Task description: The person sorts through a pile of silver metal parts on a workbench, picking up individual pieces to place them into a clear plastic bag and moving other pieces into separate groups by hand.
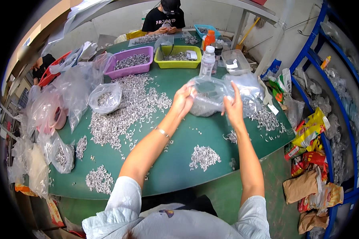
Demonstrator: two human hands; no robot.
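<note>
Between my two hands a clear plastic bag (210,88) stands with its mouth spread, and small grey pieces sit in its bottom. My left hand (184,99) pinches the left side of the bag's rim. On the opposite side my right hand (233,106) grips the rim, its index finger stretched upward. A small heap of grey curved metal pieces (204,157) lies on the green table (179,175) in front of me. More of these pieces lie in a wide spread pile (115,121) left of my left hand and in a heap (266,120) beyond my right hand.
Purple (149,51) and yellow-green bins (158,63) of pieces stand at the back, near a white bottle (207,61). Plastic bags (73,89) crowd the left edge. Across the table a person (163,20) handles something small. A blue rack (321,75) stands right.
</note>
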